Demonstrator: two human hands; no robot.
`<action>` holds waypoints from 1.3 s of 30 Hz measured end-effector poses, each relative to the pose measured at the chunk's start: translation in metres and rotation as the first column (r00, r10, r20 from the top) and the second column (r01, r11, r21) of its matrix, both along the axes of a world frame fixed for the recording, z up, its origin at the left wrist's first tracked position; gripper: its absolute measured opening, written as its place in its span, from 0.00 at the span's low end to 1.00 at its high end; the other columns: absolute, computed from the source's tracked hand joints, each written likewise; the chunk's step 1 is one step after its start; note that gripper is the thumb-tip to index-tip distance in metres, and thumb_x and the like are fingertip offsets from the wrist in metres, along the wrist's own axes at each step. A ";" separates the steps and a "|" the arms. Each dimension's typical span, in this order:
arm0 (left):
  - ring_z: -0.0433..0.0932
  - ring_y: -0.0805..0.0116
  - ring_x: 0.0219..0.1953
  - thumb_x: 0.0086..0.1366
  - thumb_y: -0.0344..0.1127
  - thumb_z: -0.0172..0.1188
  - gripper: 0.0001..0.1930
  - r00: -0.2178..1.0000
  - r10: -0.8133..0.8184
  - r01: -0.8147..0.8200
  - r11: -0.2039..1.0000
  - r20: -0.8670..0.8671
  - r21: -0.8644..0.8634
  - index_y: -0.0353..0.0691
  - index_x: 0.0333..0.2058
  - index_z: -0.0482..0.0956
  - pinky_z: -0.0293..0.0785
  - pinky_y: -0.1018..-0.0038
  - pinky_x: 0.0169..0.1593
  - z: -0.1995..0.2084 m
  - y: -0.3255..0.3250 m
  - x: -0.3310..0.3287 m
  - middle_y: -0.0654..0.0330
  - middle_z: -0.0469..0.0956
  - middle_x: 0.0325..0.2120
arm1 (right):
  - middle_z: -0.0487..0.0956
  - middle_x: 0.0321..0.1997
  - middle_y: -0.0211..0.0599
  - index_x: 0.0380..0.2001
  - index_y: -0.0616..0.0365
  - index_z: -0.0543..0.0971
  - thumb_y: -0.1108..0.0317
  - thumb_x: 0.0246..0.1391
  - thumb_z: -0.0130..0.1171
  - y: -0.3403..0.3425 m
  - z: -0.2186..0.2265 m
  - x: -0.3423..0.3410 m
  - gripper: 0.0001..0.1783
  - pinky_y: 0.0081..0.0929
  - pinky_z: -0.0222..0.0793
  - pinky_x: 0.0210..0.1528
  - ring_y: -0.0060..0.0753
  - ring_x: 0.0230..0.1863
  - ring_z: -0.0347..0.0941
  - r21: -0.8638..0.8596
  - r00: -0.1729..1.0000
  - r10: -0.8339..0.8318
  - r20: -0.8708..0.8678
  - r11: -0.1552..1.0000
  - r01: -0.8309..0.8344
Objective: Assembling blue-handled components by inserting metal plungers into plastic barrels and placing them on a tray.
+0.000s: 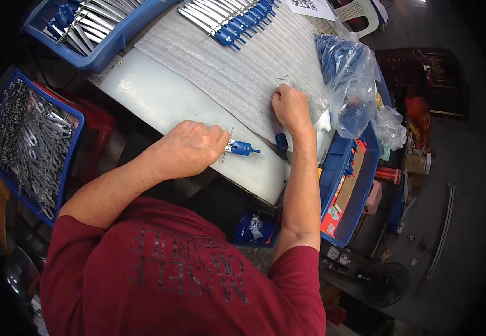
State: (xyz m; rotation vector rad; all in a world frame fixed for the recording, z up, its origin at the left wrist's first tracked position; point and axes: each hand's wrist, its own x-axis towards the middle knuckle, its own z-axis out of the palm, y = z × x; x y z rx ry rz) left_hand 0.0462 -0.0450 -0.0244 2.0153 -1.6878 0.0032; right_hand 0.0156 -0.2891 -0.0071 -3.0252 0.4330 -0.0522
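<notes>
White slotted plastic chair [358, 10] at one o'clock; dark reddish furniture [447, 70] at two; red cylinder [387, 175] at three; long pale strip [448, 221] on the grey floor [472, 168] between three and four; dark round fan [391, 284] at four; red plastic stool [99, 119] between nine and ten

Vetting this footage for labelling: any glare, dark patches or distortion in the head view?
Head view: fisheye rim fades to black at the corners; glare pales the upper left of the white board; bright highlights streak the clear plastic bag; floor at right is dim; the blue-handled piece at centre looks reasonably sharp.
</notes>
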 end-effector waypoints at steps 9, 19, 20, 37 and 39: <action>0.71 0.59 0.21 0.51 0.31 0.54 0.07 1.000 0.001 -0.001 1.000 -0.015 -0.010 0.37 0.28 0.67 0.67 0.68 0.23 -0.001 0.001 0.001 0.57 0.67 0.18 | 0.73 0.23 0.30 0.26 0.63 0.72 0.72 0.51 0.49 0.039 0.026 -0.044 0.05 0.14 0.62 0.24 0.17 0.22 0.67 0.904 0.945 -0.319 -0.074 0.379 0.199; 0.72 0.58 0.21 0.52 0.31 0.54 0.06 0.999 0.012 -0.013 1.000 -0.048 -0.025 0.38 0.26 0.66 0.68 0.67 0.23 0.000 -0.001 0.000 0.57 0.68 0.18 | 0.71 0.27 0.29 0.26 0.64 0.70 0.74 0.52 0.52 0.083 0.008 -0.100 0.04 0.16 0.61 0.34 0.21 0.29 0.64 0.722 0.943 -0.225 0.246 0.691 -0.024; 0.72 0.58 0.21 0.52 0.31 0.54 0.06 0.999 0.013 -0.014 1.000 -0.048 -0.023 0.38 0.26 0.66 0.68 0.67 0.23 -0.001 -0.001 0.000 0.57 0.68 0.18 | 0.70 0.28 0.32 0.25 0.64 0.70 0.75 0.51 0.52 0.088 0.010 -0.098 0.04 0.18 0.60 0.36 0.25 0.31 0.64 0.640 0.930 -0.162 0.330 0.763 -0.094; 0.72 0.57 0.21 0.52 0.34 0.55 0.08 0.999 0.018 -0.020 0.999 -0.043 -0.047 0.39 0.26 0.65 0.67 0.66 0.23 -0.004 0.000 0.001 0.57 0.68 0.17 | 0.71 0.30 0.41 0.23 0.64 0.70 0.79 0.45 0.53 0.108 -0.017 -0.098 0.03 0.27 0.62 0.38 0.37 0.34 0.66 0.336 0.824 -0.098 0.559 0.935 -0.117; 0.72 0.57 0.21 0.52 0.33 0.55 0.08 0.999 0.020 -0.022 0.999 -0.035 -0.050 0.39 0.26 0.65 0.67 0.66 0.23 -0.004 0.000 0.000 0.57 0.67 0.17 | 0.71 0.30 0.41 0.23 0.64 0.70 0.79 0.45 0.53 0.109 -0.017 -0.098 0.03 0.28 0.62 0.38 0.38 0.34 0.66 0.314 0.827 -0.087 0.556 0.943 -0.112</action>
